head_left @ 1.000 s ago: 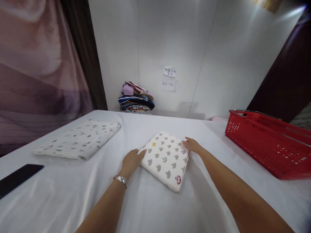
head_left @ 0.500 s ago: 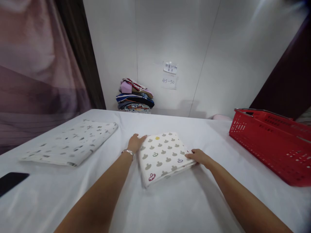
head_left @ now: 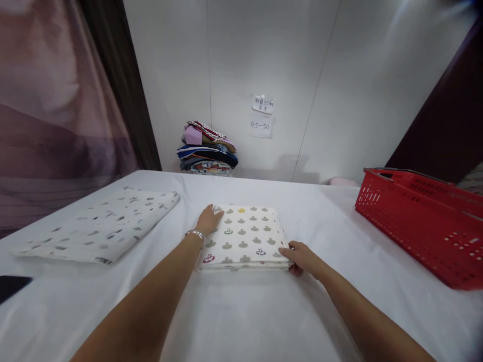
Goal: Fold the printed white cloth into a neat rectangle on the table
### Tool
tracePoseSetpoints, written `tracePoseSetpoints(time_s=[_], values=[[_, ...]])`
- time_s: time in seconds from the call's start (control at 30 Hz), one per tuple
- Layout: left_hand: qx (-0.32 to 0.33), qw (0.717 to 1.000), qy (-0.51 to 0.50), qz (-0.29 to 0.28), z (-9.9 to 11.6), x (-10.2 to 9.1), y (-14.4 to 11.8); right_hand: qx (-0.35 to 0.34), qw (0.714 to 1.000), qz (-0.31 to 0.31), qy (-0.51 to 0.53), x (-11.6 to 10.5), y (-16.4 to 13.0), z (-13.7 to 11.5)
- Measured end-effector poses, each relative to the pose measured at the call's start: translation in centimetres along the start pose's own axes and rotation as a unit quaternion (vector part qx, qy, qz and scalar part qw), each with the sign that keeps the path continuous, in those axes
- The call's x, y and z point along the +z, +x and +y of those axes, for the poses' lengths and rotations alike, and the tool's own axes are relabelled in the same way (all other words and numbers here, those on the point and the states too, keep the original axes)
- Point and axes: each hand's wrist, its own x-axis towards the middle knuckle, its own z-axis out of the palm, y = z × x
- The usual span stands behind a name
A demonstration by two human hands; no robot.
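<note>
A folded white cloth with a mushroom print [head_left: 245, 236] lies square on the white table [head_left: 241, 311]. My left hand [head_left: 209, 220], with a silver bracelet on the wrist, rests flat on the cloth's far left corner. My right hand [head_left: 302, 258] grips its near right corner with thumb on top and fingers curled under the edge.
A second folded white cloth with grey marks [head_left: 101, 231] lies at the left. A red plastic basket [head_left: 422, 221] stands at the right. A dark phone [head_left: 11, 286] sits at the left edge. A stack of folded clothes [head_left: 207, 153] is against the far wall under paper notes [head_left: 261, 115].
The mushroom cloth has turned clockwise from a diagonal to square with the table edge. My left hand moved to its far left corner, my right hand to its near right corner.
</note>
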Motion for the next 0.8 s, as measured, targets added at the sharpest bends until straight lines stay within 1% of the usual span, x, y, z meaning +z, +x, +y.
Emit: tracePoseSetpoints(time_s=[0.07,0.13,0.17,0.23,0.3,0.37,0.43,0.53,0.67,0.8], values=[[0.059,0.997,0.045,0.013,0.0,0.2,-1.1,-0.019,0.999,0.023,-0.026,-0.2,0.0,0.3],[0.147,0.983,0.103,0.036,0.3,0.6,-3.5,-0.065,0.994,0.076,-0.043,-0.8,0.4,0.3],[0.187,0.975,0.119,0.031,0.6,0.9,-5.0,-0.093,0.989,0.109,-0.043,-1.1,0.9,0.1],[0.253,0.958,0.131,-0.015,1.7,1.7,-8.3,-0.136,0.978,0.158,-0.026,-1.6,2.0,-0.6],[0.328,0.935,0.125,-0.057,3.1,2.7,-11.4,-0.15,0.973,0.174,-0.007,-1.8,3.5,-1.6],[0.379,0.913,0.121,-0.091,4.6,3.8,-13.9,-0.15,0.972,0.182,-0.007,-1.7,5.0,-2.6],[0.41,0.899,0.12,-0.102,5.9,4.8,-15.6,-0.148,0.97,0.191,-0.014,-1.6,6.4,-3.2],[0.423,0.892,0.132,-0.084,6.7,6.5,-16.9,-0.149,0.968,0.202,-0.03,-1.6,8.1,-3.5],[0.432,0.887,0.159,-0.047,6.3,8.4,-17.3,-0.158,0.962,0.217,-0.053,-1.7,9.5,-3.6],[0.449,0.875,0.177,-0.039,5.9,9.2,-17.3,-0.161,0.957,0.234,-0.066,-1.6,10.5,-4.3]])
